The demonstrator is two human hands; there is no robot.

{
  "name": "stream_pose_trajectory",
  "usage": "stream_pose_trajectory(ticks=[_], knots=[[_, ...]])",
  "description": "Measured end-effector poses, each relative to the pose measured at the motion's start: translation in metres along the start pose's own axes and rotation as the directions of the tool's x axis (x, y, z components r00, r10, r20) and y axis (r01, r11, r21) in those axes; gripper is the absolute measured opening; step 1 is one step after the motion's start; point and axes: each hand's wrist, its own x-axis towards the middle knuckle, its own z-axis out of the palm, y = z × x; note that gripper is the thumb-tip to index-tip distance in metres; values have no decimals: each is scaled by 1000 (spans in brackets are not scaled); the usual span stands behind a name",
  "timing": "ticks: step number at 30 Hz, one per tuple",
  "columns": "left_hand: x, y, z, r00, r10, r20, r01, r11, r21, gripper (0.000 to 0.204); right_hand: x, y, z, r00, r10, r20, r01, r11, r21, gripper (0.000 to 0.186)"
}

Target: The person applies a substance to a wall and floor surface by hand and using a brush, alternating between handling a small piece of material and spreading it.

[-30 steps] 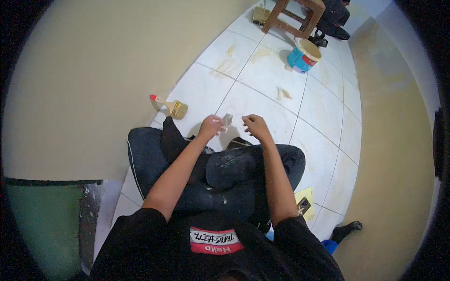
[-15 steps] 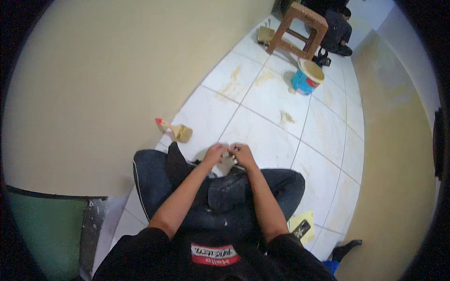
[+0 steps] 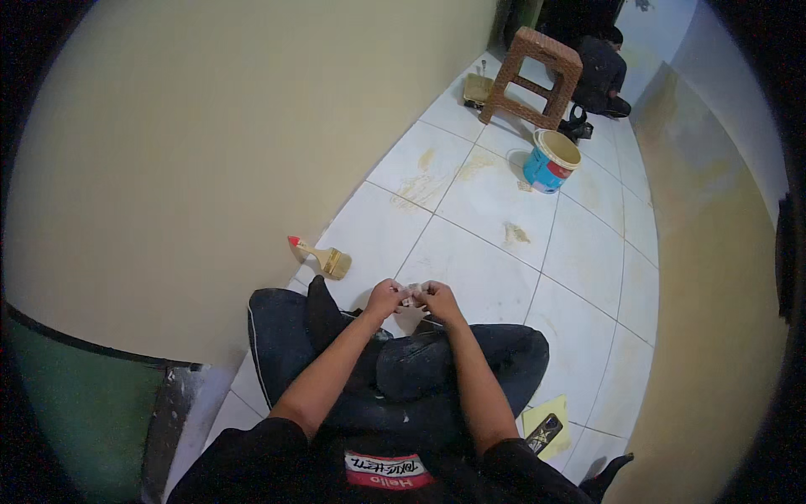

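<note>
My left hand (image 3: 385, 297) and my right hand (image 3: 438, 301) meet above my crossed legs (image 3: 495, 357), fingers closed on a small pale item (image 3: 411, 296) that I cannot make out, as it is partly hidden by the fingers. A flat paintbrush (image 3: 335, 262) with a red-tipped wooden handle lies on the tiles just beyond my left foot, against the foot of the wall.
Ahead on the tiled floor (image 3: 491, 265) stand a blue paint bucket (image 3: 544, 174), a brown stool (image 3: 525, 105) and a paint tray (image 3: 478, 87). A person in dark clothes (image 3: 599, 73) crouches behind them. A phone (image 3: 544, 434) on yellow paper lies at my right. Walls flank both sides.
My right hand has moved left to join my left hand on the small pale item. The view has tilted, so the scene sits lower in the picture and more of the person ahead shows.
</note>
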Motion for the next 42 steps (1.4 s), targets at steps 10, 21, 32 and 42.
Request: stream_pose_trajectory(ticks=[10, 21, 32, 42], knots=[[-10, 17, 0, 994, -99, 38, 104, 981, -161, 19, -4, 1, 4, 999, -20, -36, 21, 999, 24, 16], [0, 8, 3, 999, -30, 21, 34, 982, -184, 23, 9, 20, 0, 980, -153, -124, 138, 983, -118, 17], [-3, 17, 17, 992, -23, 125, -7, 971, 239, 28, 7, 40, -14, 986, -98, -135, 101, 995, 11, 16], [-5, -9, 1, 995, 18, 93, 7, 966, -260, 35, -14, -7, 16, 990, 103, -92, -107, 993, -41, 28]])
